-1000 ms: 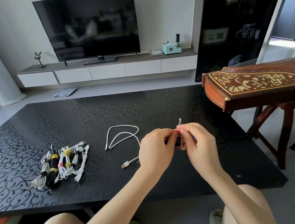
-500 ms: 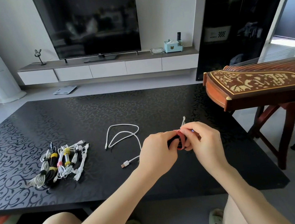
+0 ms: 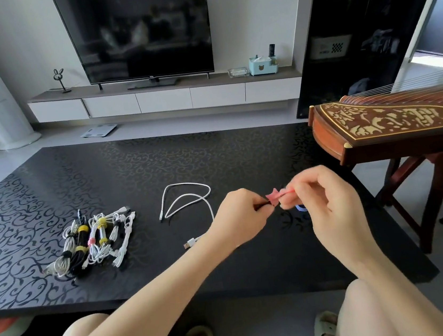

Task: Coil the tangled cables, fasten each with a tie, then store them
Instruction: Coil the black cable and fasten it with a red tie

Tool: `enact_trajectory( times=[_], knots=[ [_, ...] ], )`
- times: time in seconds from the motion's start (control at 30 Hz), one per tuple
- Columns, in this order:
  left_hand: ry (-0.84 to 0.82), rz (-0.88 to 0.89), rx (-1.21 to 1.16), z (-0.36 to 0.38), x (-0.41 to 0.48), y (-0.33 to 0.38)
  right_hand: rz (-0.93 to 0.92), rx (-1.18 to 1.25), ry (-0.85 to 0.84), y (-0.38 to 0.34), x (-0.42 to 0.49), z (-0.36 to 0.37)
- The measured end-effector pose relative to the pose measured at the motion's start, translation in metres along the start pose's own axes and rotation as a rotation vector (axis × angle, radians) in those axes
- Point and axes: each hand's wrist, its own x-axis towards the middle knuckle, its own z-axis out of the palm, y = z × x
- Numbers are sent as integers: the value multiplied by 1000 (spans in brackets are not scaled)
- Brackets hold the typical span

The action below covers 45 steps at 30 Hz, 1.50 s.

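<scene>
My left hand (image 3: 241,215) pinches a small dark cable end and one end of a pink tie (image 3: 274,197) above the black table (image 3: 137,172). My right hand (image 3: 325,197) pinches the tie's other end, stretched to the right. A bit of blue tie (image 3: 301,208) shows under my right fingers. A loose white USB cable (image 3: 189,208) lies uncoiled just left of my left hand. A pile of coiled, tied cables (image 3: 92,239), white and black with yellow, black and pink ties, sits at the table's left.
A wooden zither on a stand (image 3: 393,124) overhangs the table's right side. Beyond the table stand a TV (image 3: 136,30) on a low white cabinet and a black glass cabinet (image 3: 364,24). My knees and slippers are below the near edge.
My hands have drawn slightly apart, and the pink tie is now pulled out straight between them instead of bunched against the fingers.
</scene>
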Motion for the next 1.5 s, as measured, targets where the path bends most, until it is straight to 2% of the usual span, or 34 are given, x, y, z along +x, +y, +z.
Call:
enact_trajectory(
  times=[0.1, 0.23, 0.33, 0.5, 0.67, 0.8, 0.93, 1.0, 1.07, 1.13, 1.3, 1.5],
  knots=[
    [-144, -229, -459, -8, 1, -9, 289, 191, 12, 4, -16, -1],
    [-254, -230, -613, -7, -2, -11, 549, 79, -48, 16, -18, 5],
    [-304, -244, -699, -5, -6, -8, 649, 150, -79, 15, -13, 8],
    [-351, -194, -683, -5, -10, -8, 707, 273, -253, 9, -5, 12],
    [-503, -166, -974, -15, -19, -17, 693, 117, -337, 6, 2, 4],
    [-465, -157, -1019, -12, -24, -16, 656, 9, -333, 7, 5, 4],
    [-426, -204, -1057, -8, -23, -9, 729, 109, -377, 3, 6, 6],
    [-398, -219, -998, -5, -23, -7, 740, 150, -407, 1, 6, 6],
    [-273, -225, -753, -1, -23, -5, 716, 161, -388, 0, 6, 7],
    [-146, -184, -513, 4, -21, -4, 660, 131, -333, -1, 9, 11],
    [-2, -34, -255, 1, -12, 2, 521, 102, -220, -2, 9, 13],
    [62, 227, -223, 2, -18, 3, 549, 178, -139, 4, -1, 9]
  ],
)
